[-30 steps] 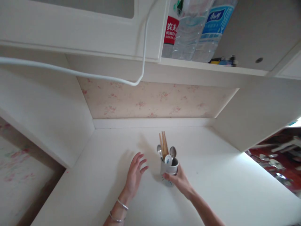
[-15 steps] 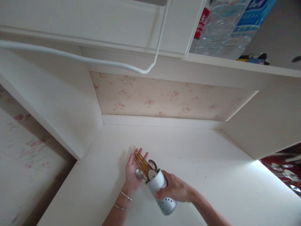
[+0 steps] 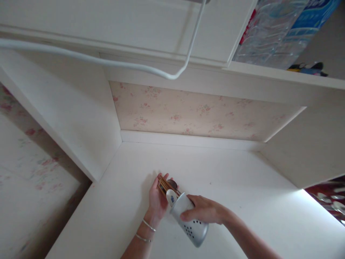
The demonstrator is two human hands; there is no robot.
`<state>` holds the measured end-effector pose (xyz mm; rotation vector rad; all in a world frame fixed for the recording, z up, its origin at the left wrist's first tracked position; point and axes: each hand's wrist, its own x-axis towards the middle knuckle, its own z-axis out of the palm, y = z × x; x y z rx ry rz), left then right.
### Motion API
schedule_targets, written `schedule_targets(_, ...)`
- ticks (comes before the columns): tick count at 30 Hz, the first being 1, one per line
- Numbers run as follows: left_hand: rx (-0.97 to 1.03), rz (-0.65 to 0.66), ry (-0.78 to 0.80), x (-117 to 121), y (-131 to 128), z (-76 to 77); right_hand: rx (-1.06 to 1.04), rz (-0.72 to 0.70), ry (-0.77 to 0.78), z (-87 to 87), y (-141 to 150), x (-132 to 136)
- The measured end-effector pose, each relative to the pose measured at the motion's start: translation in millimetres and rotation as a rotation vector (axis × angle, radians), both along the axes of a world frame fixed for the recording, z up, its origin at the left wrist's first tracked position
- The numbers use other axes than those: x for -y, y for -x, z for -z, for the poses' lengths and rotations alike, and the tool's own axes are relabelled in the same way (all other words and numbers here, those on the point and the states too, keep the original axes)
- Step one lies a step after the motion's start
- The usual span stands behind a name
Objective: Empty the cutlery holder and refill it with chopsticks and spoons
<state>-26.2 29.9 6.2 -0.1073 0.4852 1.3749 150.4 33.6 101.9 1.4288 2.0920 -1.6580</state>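
Note:
My right hand is wrapped around a silver metal utensil holder with round holes near its base. The holder is tilted, its mouth toward my left hand. Wooden chopsticks, a white spoon with a blue mark and a dark, rounded spoon stick out of it. My left hand, with two bangles on the wrist, cups the chopsticks' outer ends, palm up and fingers curled behind them. Part of its fingers is hidden by the utensils.
Below the hands lies a white tabletop, with white side panels and a floral wall behind. A white cable or tube crosses overhead. Plastic bottles stand on an upper right shelf; red patterned material shows at far right.
The holder is tipped further over, and the chopsticks sit deeper in my left hand. The metal spoon that stuck out at the left is no longer visible. The view has shifted slightly.

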Motion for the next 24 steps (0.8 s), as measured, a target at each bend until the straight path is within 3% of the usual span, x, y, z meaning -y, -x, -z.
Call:
schedule_targets(5, 0.044, -0.125, 0.072, 0.3, 0.3, 0.3, -0.174, 0.096, 0.241, 0.8, 0.0, 3.1)
schedule_targets(10, 0.063, -0.132, 0.084, -0.8, 0.0, 5.4, -0.286, 0.184, 0.448, -2.2, -0.9, 3.0)
schedule_targets(24, -0.060, -0.091, 0.123, -1.7, -3.5, 2.8, -0.332, 0.225, 0.488, 3.0, -6.2, 9.3)
